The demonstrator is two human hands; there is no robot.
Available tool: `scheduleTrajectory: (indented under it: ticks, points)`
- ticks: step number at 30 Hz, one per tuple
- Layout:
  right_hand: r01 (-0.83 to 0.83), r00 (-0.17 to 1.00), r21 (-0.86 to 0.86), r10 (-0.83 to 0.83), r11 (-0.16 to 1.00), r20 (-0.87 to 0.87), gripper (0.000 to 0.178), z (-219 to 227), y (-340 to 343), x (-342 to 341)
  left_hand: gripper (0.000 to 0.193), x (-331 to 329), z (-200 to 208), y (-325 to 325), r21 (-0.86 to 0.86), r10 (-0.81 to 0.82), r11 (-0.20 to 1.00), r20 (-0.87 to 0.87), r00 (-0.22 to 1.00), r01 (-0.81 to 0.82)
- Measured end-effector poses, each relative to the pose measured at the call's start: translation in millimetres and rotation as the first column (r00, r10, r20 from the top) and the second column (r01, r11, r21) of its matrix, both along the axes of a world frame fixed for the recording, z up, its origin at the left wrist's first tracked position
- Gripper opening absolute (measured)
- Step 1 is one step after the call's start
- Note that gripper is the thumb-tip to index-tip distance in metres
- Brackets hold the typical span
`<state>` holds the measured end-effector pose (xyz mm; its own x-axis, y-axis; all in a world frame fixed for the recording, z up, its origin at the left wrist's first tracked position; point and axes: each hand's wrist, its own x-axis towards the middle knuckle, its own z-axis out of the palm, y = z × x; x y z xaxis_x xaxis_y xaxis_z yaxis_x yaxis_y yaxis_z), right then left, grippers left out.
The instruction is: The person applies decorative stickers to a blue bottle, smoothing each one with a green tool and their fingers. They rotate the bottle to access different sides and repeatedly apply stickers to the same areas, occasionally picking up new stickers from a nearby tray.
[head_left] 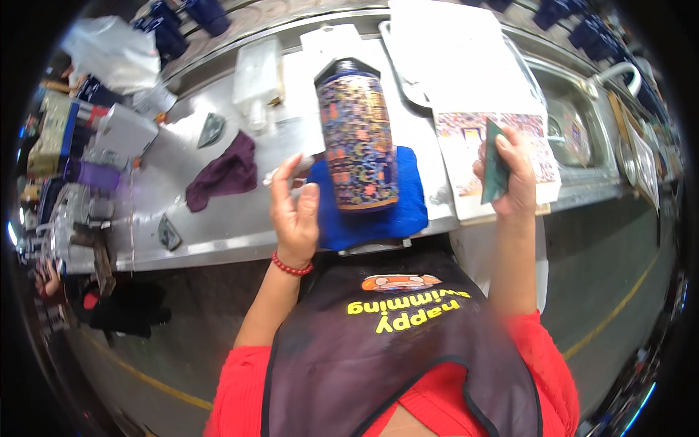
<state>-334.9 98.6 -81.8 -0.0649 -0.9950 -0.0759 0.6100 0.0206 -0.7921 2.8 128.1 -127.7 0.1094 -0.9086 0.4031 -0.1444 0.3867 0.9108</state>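
A dark blue bottle (358, 138) with a dense multicoloured pattern lies in front of me, its neck pointing away. Its near end rests over a folded blue cloth (411, 200). My left hand (295, 211) is beside the bottle's left side, fingers apart and slightly curled; something whitish shows at its fingertips, too blurred to name. In my right hand (515, 171) a flat dark green scraper (496, 164) is gripped upright between thumb and fingers. Behind that hand lies a printed sheet (455, 142) with a similar colourful pattern.
On the steel counter to the left lie a crumpled purple cloth (226, 171) and two dark green flat pieces (212, 130), (169, 233). A clear plastic container (257, 73) stands behind. White paper (451, 44) covers a tray; a sink (571, 131) is at right. Several dark blue bottles line the far side.
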Motion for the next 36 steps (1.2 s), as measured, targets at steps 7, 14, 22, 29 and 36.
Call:
scheduleTrajectory:
  ticks: [7,14,22,29,36]
  points:
    - [-0.009,0.997,0.013,0.01,1.0,-0.077,0.026,13,-8,34,0.051,-4,22,-14,-0.053,0.024,0.999,0.169,0.985,-0.015]
    - [-0.029,0.975,0.081,0.046,0.996,-0.217,0.026,21,-24,22,0.048,-6,10,-15,0.014,-0.052,0.999,0.152,0.987,0.05]
    - [0.143,0.814,-0.156,-0.206,0.977,-0.543,0.037,24,-112,-187,0.051,2,-10,-10,0.081,-0.079,0.992,-0.156,0.985,0.092]
    - [0.704,0.477,0.329,-0.076,0.629,-0.875,0.028,-81,-167,-358,0.052,2,-15,-7,0.157,0.0,0.988,-0.098,0.995,0.016]
    - [-0.113,0.905,0.148,0.163,0.983,-0.394,0.036,-9,-205,-338,0.054,-1,-14,-5,0.206,0.062,0.977,-0.025,0.998,-0.056]
